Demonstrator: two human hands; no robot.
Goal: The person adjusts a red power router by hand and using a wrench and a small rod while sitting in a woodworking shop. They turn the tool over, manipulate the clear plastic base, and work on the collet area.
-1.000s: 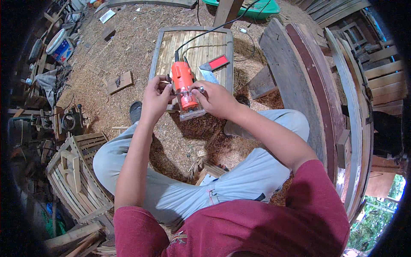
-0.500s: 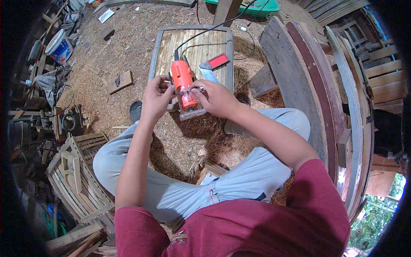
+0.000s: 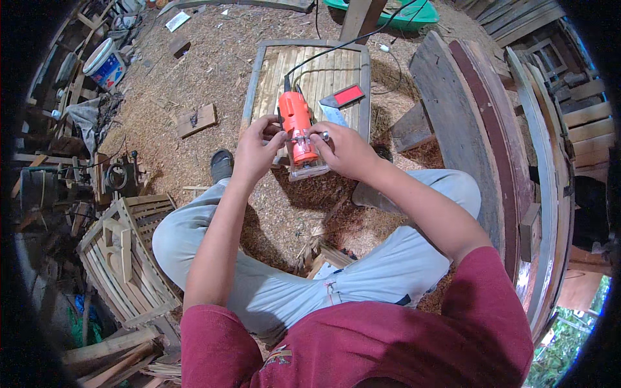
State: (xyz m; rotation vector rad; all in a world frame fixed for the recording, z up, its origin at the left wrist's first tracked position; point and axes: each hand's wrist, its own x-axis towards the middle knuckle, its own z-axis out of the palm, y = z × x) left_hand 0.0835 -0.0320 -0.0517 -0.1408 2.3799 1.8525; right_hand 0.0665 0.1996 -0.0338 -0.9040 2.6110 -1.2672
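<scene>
An orange trim router (image 3: 296, 115) with a clear base rests on the near part of a slatted wooden panel (image 3: 268, 77), its base reaching past the near edge. At its left side my left hand (image 3: 259, 147) is closed, thumb and bent fingers gripping by the clamp of the base. From the right my right hand (image 3: 346, 150) closes on the same clamp area, thumb on its front near a small metal knob. The router's black cord runs from its far end. Beside it on the panel lies a try square (image 3: 343, 97) with a red-faced handle.
Sawdust and shavings cover the ground (image 3: 162, 136). Long boards (image 3: 453, 116) lean at the right. A slatted wooden frame (image 3: 123, 258) lies at the left, with a white bucket (image 3: 103, 64) farther back. Beyond the panel are a wooden post (image 3: 361, 22) and a green basin (image 3: 420, 13).
The whole view has shifted, so everything sits farther right in the picture. My hands keep nearly the same grip on the router, which stays on the panel.
</scene>
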